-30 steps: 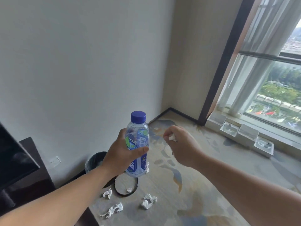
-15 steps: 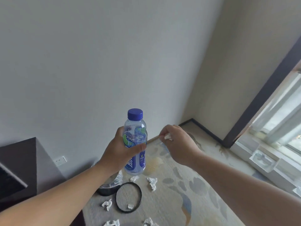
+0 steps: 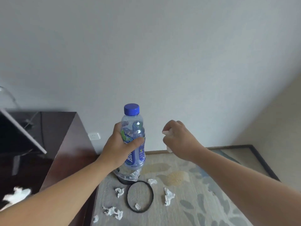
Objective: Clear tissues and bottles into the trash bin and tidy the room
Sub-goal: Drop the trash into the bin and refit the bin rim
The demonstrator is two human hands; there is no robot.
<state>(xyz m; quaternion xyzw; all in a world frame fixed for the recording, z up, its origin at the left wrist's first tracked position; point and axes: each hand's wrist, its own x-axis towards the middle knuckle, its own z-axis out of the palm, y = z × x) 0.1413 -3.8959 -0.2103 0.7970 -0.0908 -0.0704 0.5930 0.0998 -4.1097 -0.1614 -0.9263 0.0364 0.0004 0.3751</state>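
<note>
Head: one bottle [image 3: 138, 154], six floor tissues [image 3: 168, 196].

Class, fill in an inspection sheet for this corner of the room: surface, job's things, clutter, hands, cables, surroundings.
Surface: patterned carpet, littered.
Job's things: bottle, capped, upright; bin with liner, mostly hidden behind it; crumpled tissues scattered on the carpet.
Clutter: black ring flat by the bin, a tissue scrap inside it.
Hands: left hand grips the bottle; right hand pinches a tissue.
Cables: nothing seen.
Surroundings: dark cabinet, screen, wall socket, plain wall.
</note>
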